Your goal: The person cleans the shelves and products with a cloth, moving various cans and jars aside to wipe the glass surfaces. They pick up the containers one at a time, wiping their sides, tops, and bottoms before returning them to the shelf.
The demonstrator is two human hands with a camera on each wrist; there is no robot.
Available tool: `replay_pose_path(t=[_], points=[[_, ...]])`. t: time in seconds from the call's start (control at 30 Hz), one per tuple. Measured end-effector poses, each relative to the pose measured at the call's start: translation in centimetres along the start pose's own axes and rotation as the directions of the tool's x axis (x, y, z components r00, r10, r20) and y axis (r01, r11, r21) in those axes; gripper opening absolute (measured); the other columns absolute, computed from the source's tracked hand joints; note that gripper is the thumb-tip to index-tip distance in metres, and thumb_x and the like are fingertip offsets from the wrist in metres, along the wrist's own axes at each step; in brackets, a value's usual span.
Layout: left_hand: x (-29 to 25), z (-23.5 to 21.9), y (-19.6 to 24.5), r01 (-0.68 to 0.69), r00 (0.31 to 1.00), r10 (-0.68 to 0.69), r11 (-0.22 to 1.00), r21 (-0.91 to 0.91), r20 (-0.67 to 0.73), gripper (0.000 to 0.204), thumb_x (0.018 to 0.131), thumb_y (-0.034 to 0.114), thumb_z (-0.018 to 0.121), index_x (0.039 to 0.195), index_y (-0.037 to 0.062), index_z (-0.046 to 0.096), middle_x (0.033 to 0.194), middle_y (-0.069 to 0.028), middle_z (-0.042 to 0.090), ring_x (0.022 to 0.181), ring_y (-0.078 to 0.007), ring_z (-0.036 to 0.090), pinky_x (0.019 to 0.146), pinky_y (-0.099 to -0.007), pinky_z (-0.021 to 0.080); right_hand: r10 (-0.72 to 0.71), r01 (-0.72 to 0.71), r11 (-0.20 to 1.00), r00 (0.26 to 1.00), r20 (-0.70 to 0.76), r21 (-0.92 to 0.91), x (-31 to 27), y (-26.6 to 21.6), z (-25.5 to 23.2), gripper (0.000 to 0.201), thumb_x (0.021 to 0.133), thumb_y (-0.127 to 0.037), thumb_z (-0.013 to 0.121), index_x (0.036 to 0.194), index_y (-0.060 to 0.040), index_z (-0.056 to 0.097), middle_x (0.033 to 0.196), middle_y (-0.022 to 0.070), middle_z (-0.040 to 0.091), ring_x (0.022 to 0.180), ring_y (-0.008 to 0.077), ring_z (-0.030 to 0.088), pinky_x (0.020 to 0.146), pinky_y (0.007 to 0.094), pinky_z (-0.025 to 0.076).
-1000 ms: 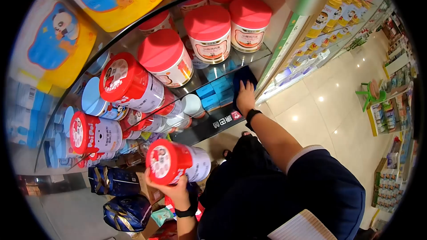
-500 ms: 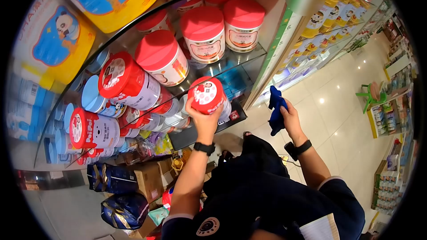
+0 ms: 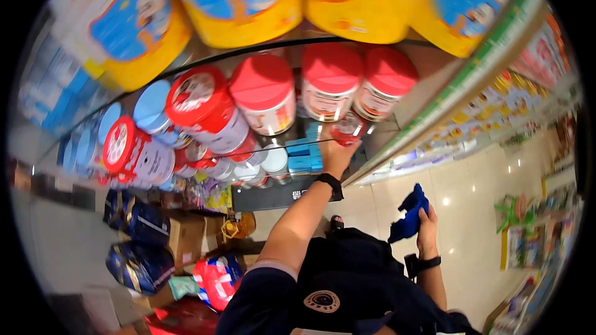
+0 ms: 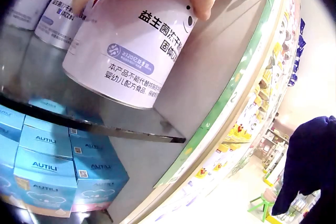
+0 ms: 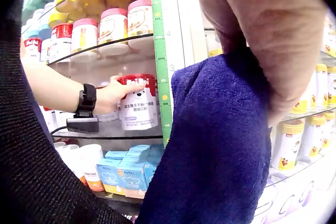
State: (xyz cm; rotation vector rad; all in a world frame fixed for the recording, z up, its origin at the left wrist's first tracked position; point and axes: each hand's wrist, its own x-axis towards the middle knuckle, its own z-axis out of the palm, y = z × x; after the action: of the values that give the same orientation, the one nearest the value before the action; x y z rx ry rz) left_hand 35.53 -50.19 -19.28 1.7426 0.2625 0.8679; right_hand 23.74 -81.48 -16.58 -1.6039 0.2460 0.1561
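My left hand (image 3: 339,154) grips a white can with a red lid (image 3: 349,128) from above, thumb and fingers round its upper part. In the left wrist view the can (image 4: 126,50) stands at the right end of a glass shelf (image 4: 94,124), its base on or just over the glass. The right wrist view shows the left hand (image 5: 113,96) on the same can (image 5: 138,109), beside the green-edged post. My right hand (image 3: 427,229) pinches a dark blue cloth (image 3: 408,214) away from the shelf; it hangs down large in the right wrist view (image 5: 210,145).
Cans with pink lids (image 3: 332,77) stand on the shelf above, with yellow packages (image 3: 354,22) higher up. Blue boxes (image 4: 44,176) sit on the shelf below. A green-edged post (image 3: 459,87) bounds the right side. Cartons and bags (image 3: 186,236) lie on the floor at left.
The left hand has carried the can up and right onto the shelf's right end. The right hand has moved down and a little right with the cloth. The head view has shifted.
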Motion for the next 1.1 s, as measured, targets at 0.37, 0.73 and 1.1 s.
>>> replay_pose_path(t=[0.37,0.73,1.1], points=[[-1.6,1.7,-3.1,-0.049,0.996,0.026,0.956,0.29,0.083,0.101,0.059,0.03,0.089,0.14,0.0053,0.033,0.141,-0.0212,0.038,0.13,-0.0393,0.036,0.109,-0.0528,0.025,0.053,-0.04,0.996,0.985,0.163,-0.077,3.1,-1.6,0.8,0.032,0.099,-0.01,0.047,0.129,-0.0006,0.053,0.103,0.005,0.064,0.087,0.0143,0.06,0.08,0.0285,0.05],[-5.6,-14.5,-2.1,0.228,0.922,-0.074,0.897,0.379,-0.381,0.09,0.07,0.027,0.081,0.14,-0.0004,0.032,0.141,-0.0275,0.033,0.134,-0.0436,0.03,0.111,-0.0515,0.022,0.075,-0.091,0.995,0.946,0.315,0.036,3.9,-0.7,6.2,0.029,0.099,-0.01,0.048,0.126,-0.0015,0.055,0.1,0.0042,0.064,0.086,0.0132,0.061,0.078,0.0274,0.05],[-0.5,-24.1,-3.6,0.244,0.91,-0.083,0.899,0.363,-0.406,0.104,0.067,0.028,0.085,0.142,-0.0071,0.022,0.142,-0.031,0.032,0.133,-0.0432,0.031,0.112,-0.048,0.024,0.08,-0.09,0.996,0.927,0.366,0.01,3.2,1.5,12.1,0.034,0.097,-0.008,0.047,0.13,0.0012,0.053,0.11,0.0048,0.062,0.096,0.0137,0.058,0.089,0.0267,0.045]])
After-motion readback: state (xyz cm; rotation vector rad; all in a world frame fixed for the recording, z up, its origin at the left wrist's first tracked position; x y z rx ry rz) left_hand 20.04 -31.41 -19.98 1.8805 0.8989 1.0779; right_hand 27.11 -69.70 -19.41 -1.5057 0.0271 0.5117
